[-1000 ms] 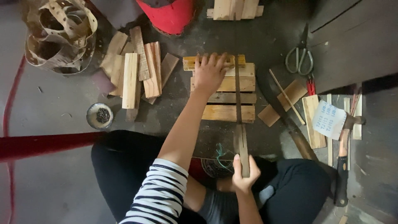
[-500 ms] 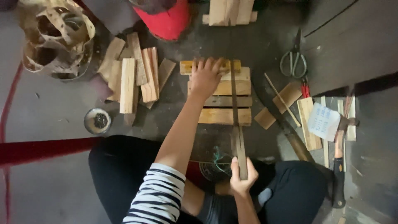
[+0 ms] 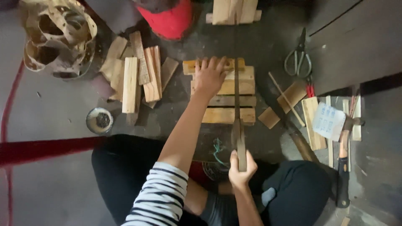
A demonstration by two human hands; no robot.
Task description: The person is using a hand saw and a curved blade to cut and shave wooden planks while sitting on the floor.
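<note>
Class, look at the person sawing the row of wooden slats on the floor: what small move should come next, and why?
Probably another short saw stroke along the same line. The right hand grips the saw, whose blade lies across the wooden slats, and the left hand presses flat on them beside the blade, steadying them. No slat looks parted yet.

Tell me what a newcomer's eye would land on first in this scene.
At centre, the left hand presses flat on a row of wooden slats on the floor, while the right hand grips a long saw laid across them. To the left lies a loose pile of wood offcuts, with a bright red container at the top. Scissors and a hammer lie to the right.
</note>
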